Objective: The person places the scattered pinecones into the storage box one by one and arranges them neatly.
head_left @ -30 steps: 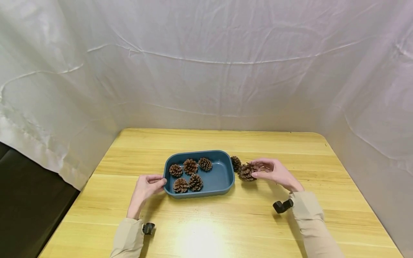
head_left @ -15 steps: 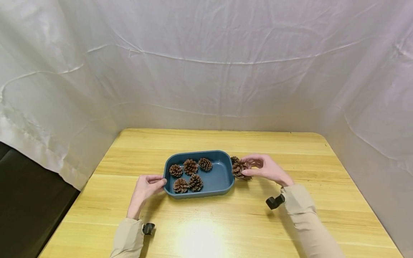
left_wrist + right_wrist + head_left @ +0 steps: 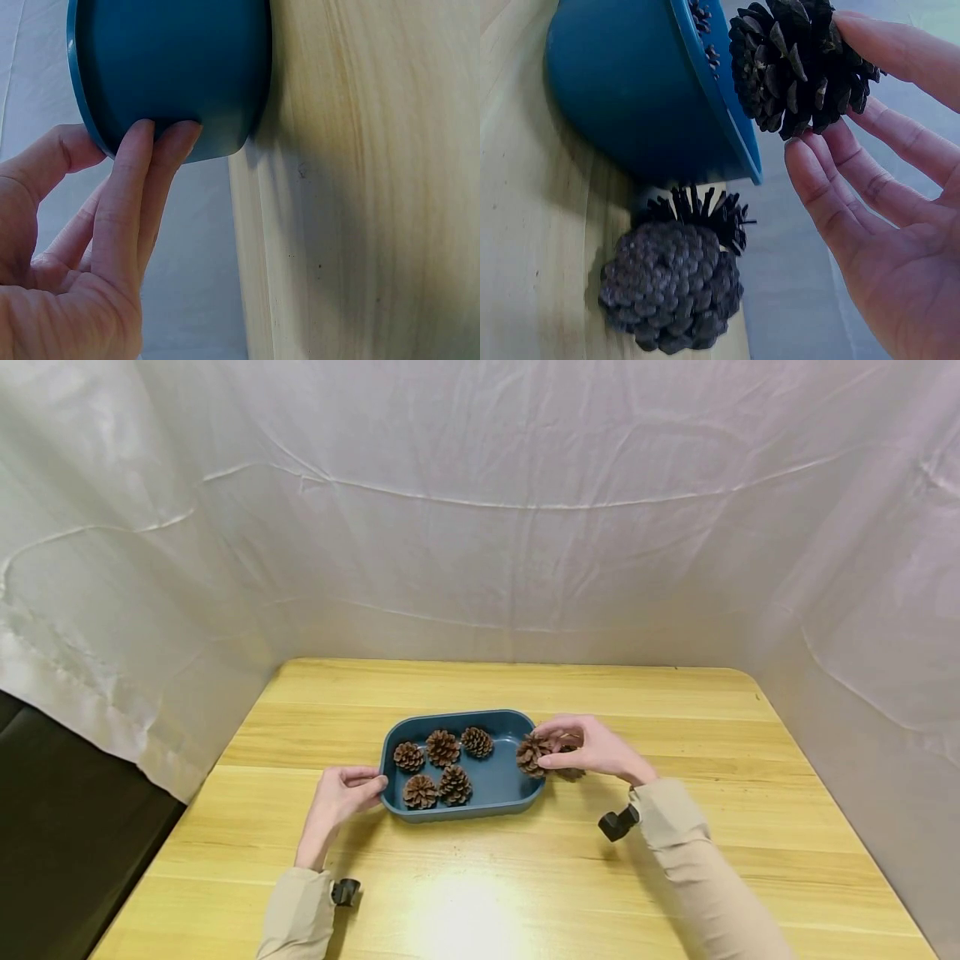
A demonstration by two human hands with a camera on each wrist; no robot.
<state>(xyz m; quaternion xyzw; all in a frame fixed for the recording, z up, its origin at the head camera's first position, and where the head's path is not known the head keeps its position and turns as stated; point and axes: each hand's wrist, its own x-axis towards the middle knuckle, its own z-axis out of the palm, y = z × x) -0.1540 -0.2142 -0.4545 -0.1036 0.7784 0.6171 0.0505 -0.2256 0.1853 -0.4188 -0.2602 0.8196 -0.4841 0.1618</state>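
On the table, a dark blue rectangular box (image 3: 480, 810) with rounded corners holds several pine cones (image 3: 442, 747) in its left and middle parts. My left hand (image 3: 341, 802) pinches the box's left end at the rim; in the left wrist view, fingertips (image 3: 139, 139) press on its outer wall. My right hand (image 3: 596, 750) holds a brown pine cone (image 3: 799, 71) between thumb and fingers, raised at the box's right rim and overlapping its inside. Below that hand, two more cones lie outside the box: a large pine cone (image 3: 671, 289) and a partly hidden pine cone (image 3: 712, 217).
The light wooden table (image 3: 480, 893) carries small dark specks. White cloth (image 3: 510, 560) hangs around its back and sides. A black surface (image 3: 67, 810) lies beyond the left edge. Each wrist wears a small black camera (image 3: 618, 823).
My right hand has moved left with its pine cone, from beside the box to its right rim, uncovering a cone on the table behind it. The left hand and box stay put.
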